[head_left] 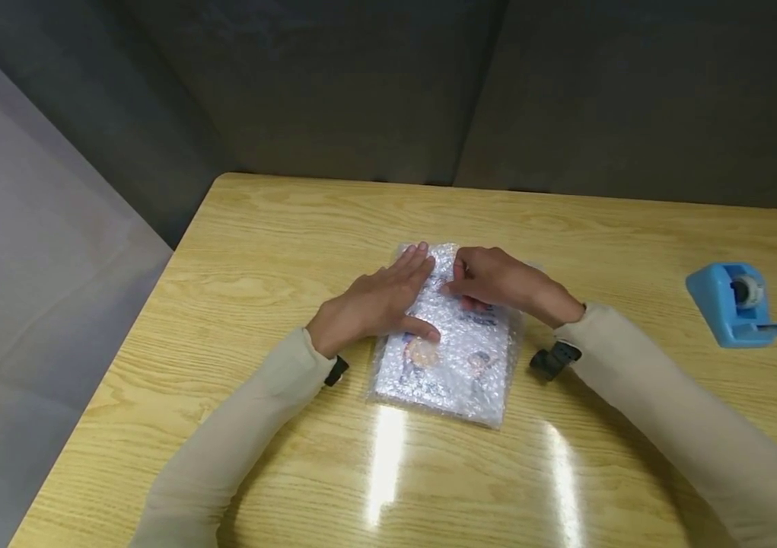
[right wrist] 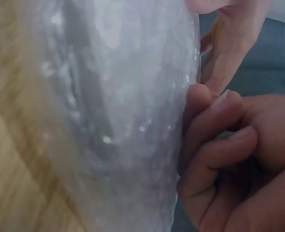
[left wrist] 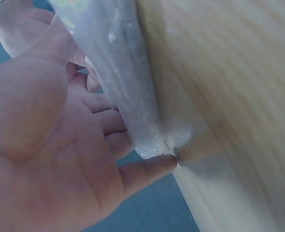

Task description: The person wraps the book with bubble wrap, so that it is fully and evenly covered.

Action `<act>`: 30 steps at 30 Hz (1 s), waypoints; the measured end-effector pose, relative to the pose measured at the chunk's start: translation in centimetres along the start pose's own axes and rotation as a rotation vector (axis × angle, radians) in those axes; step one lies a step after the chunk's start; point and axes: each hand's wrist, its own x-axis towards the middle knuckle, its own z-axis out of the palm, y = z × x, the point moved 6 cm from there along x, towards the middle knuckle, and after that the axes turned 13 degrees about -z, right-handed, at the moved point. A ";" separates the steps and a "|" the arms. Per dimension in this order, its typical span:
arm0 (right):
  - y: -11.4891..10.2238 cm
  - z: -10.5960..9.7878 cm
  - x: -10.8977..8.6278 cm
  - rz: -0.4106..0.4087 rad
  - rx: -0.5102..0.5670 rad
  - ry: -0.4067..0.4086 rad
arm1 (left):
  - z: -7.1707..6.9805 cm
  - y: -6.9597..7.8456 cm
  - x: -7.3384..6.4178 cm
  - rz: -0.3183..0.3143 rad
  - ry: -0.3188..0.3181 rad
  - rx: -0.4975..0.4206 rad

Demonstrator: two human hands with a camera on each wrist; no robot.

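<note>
A flat package wrapped in clear bubble wrap lies on the wooden table, with printed figures and dark lettering showing through it. My left hand rests on its left part with straight fingers and the thumb spread. In the left wrist view the left palm faces the wrapped edge. On the upper right of the package, my right hand pinches at the wrap with curled fingers. The right wrist view shows those curled fingers against the bubble wrap; what lies between the fingertips is hidden.
A blue tape dispenser with a roll of tape stands on the table at the right. Dark partitions rise behind the table's back edge. A pale grey sheet hangs beyond the left edge.
</note>
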 end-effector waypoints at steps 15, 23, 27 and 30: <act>-1.0 -0.6 -0.1 0.030 -0.348 -0.069 | -0.4 0.0 -0.2 0.002 0.015 0.012; -1.8 0.8 -1.4 -0.308 -0.372 0.076 | -0.1 0.3 -0.1 0.023 0.010 0.006; -2.1 0.8 -2.0 -0.386 -0.423 0.154 | -0.3 0.4 -0.1 0.016 0.011 0.014; -2.3 0.8 -2.2 -0.416 -0.463 0.178 | -0.4 0.4 -0.1 0.019 0.013 0.018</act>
